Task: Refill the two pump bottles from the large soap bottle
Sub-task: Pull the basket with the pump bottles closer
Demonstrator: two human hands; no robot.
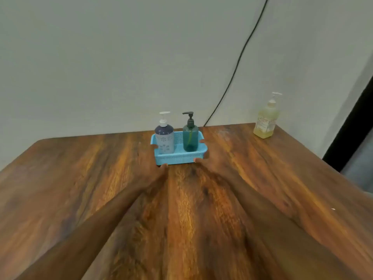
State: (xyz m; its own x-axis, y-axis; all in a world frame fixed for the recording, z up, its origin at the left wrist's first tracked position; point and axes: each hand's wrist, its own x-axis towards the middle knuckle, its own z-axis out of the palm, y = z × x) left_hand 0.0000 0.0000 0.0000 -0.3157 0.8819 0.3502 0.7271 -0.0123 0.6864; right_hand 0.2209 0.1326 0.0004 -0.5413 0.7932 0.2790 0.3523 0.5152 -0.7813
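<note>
On table, both hands — left, right — clasp basket.

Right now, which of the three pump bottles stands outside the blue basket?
The pale yellow bottle with the white pump, alone at the table's far right corner. The floral bottle and green bottle stand inside the basket.

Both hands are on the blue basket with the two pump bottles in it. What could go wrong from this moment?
1. The white-pump bottle and the green bottle stand tall and loose in the shallow blue basket; a quick pull could topple them.
2. The left hand and right hand seem to touch only the basket's ends, so it may slip or twist.
</note>
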